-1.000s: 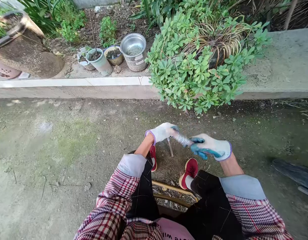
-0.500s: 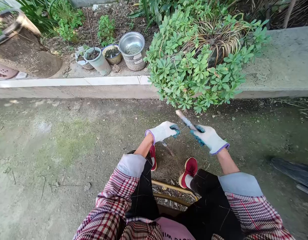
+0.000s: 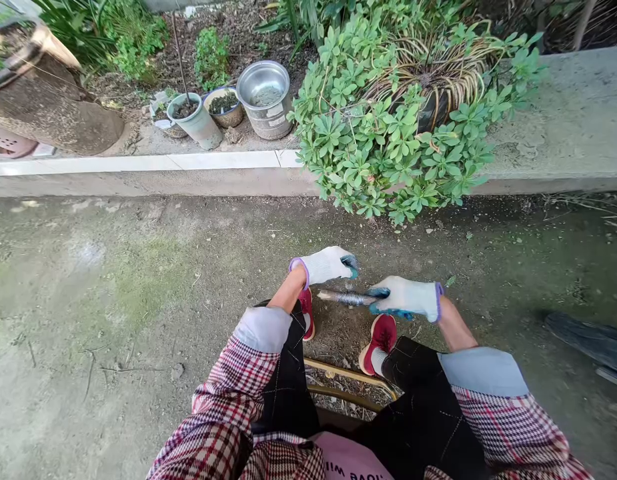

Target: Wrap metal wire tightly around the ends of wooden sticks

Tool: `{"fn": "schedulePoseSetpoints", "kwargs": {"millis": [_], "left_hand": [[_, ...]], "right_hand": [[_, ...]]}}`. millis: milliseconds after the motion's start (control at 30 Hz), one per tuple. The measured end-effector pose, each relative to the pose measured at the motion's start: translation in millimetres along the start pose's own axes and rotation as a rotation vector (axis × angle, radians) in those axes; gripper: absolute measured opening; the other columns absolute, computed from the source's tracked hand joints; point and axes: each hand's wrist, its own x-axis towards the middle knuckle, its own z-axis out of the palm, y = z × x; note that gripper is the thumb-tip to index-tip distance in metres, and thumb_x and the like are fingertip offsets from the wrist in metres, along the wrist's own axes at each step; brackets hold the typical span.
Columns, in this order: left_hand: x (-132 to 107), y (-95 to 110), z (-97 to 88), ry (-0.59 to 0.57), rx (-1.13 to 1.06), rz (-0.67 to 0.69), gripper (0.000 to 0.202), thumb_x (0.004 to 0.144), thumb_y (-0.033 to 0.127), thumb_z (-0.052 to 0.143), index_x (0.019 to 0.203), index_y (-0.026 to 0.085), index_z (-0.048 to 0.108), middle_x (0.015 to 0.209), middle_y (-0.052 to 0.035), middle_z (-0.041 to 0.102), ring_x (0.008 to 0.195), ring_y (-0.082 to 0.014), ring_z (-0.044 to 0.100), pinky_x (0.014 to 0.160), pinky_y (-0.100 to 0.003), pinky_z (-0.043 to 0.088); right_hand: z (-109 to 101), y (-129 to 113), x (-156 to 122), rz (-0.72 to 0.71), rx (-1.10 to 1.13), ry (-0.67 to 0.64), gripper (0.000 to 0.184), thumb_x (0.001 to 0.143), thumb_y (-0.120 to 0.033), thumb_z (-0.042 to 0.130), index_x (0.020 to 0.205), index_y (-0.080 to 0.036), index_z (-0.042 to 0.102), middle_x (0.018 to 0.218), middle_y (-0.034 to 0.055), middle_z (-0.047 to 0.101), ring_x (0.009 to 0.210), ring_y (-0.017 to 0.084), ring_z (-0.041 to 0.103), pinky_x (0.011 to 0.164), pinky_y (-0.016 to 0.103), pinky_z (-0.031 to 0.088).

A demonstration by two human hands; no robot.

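Both my hands wear white gloves with blue-green palms. My right hand is closed around one end of a short stick wrapped in thin wire, which lies level and points left above my red shoes. My left hand hovers just above and left of the stick's free end, fingers pinched together; what they hold is too fine to make out. I sit on a low yellow-framed stool over bare soil.
A leafy green potted shrub spills over a concrete curb ahead. Behind the curb stand a steel pot, small plant pots and a large tipped brown planter. A dark object lies at right.
My right hand swung the stick from pointing up and away down to level, pointing left, and moved closer to me. My left hand stayed nearly in place.
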Motion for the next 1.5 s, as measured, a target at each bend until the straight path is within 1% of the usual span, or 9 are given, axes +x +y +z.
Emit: {"fn": "schedulePoseSetpoints", "kwargs": {"millis": [133,267,433,600,733,833,1067,1367,1500], "left_hand": [[4.2,-3.4,3.1,-0.004,0.056,-0.018,0.016,0.078,0.017,0.069,0.088,0.013,0.080,0.074,-0.0009,0.072,0.071,-0.0140,0.056,0.071,-0.025,0.045],[6.6,-7.4,4.2,0.047,0.046,0.007,0.030,0.084,0.017,0.059,0.103,0.013,0.081,0.085,-0.0026,0.075,0.075,-0.0143,0.061,0.074,-0.025,0.048],[7.0,-11.5,8.4,0.023,-0.184,0.039,0.032,0.084,0.021,0.060,0.106,0.011,0.081,0.088,-0.0041,0.077,0.076,-0.0145,0.065,0.076,-0.026,0.053],[10.6,-17.2,6.3,0.021,-0.167,0.112,0.029,0.086,0.025,0.062,0.104,0.011,0.080,0.094,-0.0051,0.078,0.082,-0.0153,0.065,0.083,-0.027,0.053],[11.6,-18.9,-0.3,-0.006,-0.042,0.119,0.024,0.084,0.022,0.064,0.099,0.012,0.080,0.097,-0.0054,0.078,0.086,-0.0165,0.065,0.083,-0.026,0.051],[8.9,-14.4,-1.4,-0.029,0.112,0.058,0.022,0.083,0.021,0.065,0.096,0.016,0.082,0.090,-0.0020,0.077,0.081,-0.0162,0.063,0.079,-0.026,0.049],[4.1,0.2,5.8,-0.031,0.180,0.023,0.019,0.083,0.019,0.066,0.091,0.015,0.083,0.077,-0.0025,0.073,0.071,-0.0148,0.056,0.070,-0.026,0.044],[4.6,-4.9,5.3,0.063,0.241,0.019,0.023,0.087,0.021,0.059,0.091,0.015,0.081,0.077,-0.0006,0.069,0.071,-0.0145,0.054,0.069,-0.026,0.043],[6.6,-5.5,11.8,0.024,-0.006,0.028,0.029,0.085,0.021,0.060,0.103,0.013,0.081,0.081,-0.0007,0.072,0.068,-0.0133,0.056,0.068,-0.025,0.046]], "right_hand": [[-1.0,9.2,16.8,0.158,-0.206,0.214,0.008,0.078,-0.029,0.072,0.079,-0.021,0.074,0.067,0.0031,0.066,0.063,0.018,0.059,0.058,0.030,0.036],[-12.5,23.1,20.9,0.226,-0.234,0.398,0.024,0.090,-0.039,0.063,0.098,-0.021,0.076,0.085,0.0078,0.074,0.075,0.023,0.065,0.065,0.032,0.041],[-13.9,16.1,11.3,0.099,0.426,0.675,0.033,0.083,-0.054,0.069,0.091,-0.023,0.066,0.069,-0.0007,0.060,0.055,0.016,0.054,0.052,0.030,0.045],[-11.5,2.4,-8.9,-0.153,0.868,0.430,0.049,0.068,-0.055,0.086,0.095,-0.020,0.065,0.063,-0.0041,0.060,0.042,0.011,0.048,0.039,0.027,0.043],[-9.9,4.1,-14.4,-0.188,0.592,0.049,0.043,0.070,-0.056,0.082,0.085,-0.019,0.065,0.063,-0.0018,0.062,0.044,0.011,0.051,0.042,0.027,0.043],[-4.6,4.3,-6.5,-0.106,0.183,-0.046,0.028,0.078,-0.047,0.072,0.081,-0.020,0.067,0.063,-0.0027,0.060,0.052,0.013,0.054,0.050,0.026,0.043],[-9.0,12.7,16.8,0.212,-0.351,0.254,0.027,0.090,-0.039,0.062,0.100,-0.022,0.080,0.086,0.0073,0.076,0.075,0.022,0.066,0.065,0.032,0.040],[-11.7,24.4,18.4,0.213,-0.347,0.300,0.026,0.090,-0.043,0.064,0.097,-0.024,0.080,0.085,0.0070,0.077,0.075,0.023,0.068,0.065,0.032,0.041],[-13.5,21.9,15.3,0.202,-0.071,0.515,0.022,0.088,-0.042,0.066,0.091,-0.022,0.074,0.074,0.0040,0.069,0.065,0.019,0.060,0.059,0.030,0.043]]}}
